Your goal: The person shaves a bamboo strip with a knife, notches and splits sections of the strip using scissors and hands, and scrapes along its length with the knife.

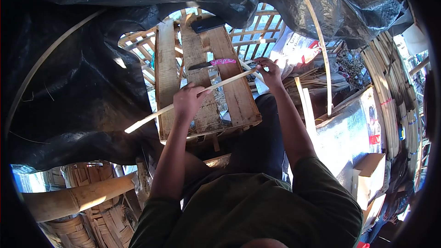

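Observation:
A long, pale bamboo strip (pixel 151 117) slants over a wooden slatted bench (pixel 233 93), its lower left end sticking out past the bench's edge. My left hand (pixel 187 101) is closed around the strip near its middle. At the strip's upper right end, the fingers of my right hand (pixel 269 70) pinch it. Behind the strip, a knife with a dark blade and a pink patterned handle (pixel 223 62) lies on the slats. A dark flat object (pixel 207 24) rests at the bench's far end.
Black plastic sheeting (pixel 78 78) hangs at the left and top. More strips (pixel 308 110) stand to the right of my right forearm. A cardboard box (pixel 369 174) sits at the lower right, and a thick bamboo pole (pixel 82 197) crosses the lower left.

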The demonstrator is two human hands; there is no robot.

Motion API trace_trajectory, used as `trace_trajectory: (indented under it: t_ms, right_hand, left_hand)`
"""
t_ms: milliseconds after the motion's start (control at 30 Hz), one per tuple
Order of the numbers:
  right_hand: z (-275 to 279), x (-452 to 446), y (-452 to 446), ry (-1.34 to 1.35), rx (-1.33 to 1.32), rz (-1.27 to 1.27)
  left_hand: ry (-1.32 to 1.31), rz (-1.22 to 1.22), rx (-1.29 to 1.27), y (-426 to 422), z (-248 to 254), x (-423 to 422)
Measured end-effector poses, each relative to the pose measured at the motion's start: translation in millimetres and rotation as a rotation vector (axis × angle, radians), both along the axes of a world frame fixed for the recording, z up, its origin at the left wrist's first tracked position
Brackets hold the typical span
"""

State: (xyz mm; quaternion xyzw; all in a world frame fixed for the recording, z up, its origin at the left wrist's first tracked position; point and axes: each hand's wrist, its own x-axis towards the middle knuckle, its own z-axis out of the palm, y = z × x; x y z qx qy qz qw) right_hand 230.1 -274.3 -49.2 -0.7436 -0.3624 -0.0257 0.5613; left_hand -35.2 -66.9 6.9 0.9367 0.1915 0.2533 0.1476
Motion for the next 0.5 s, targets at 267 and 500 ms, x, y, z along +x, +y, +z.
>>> trace_trajectory:
  t_ms: [267,500]
  right_hand:
    - [2.1,-2.3,3.9,0.090,0.053,0.058]
    - [6.2,0.5,-2.1,0.200,0.007,0.122]
  left_hand:
    - [0.048,0.003,-0.049,0.6,2.7,-1.1]
    - [0.089,0.004,-0.063,-1.0,3.9,-0.3]
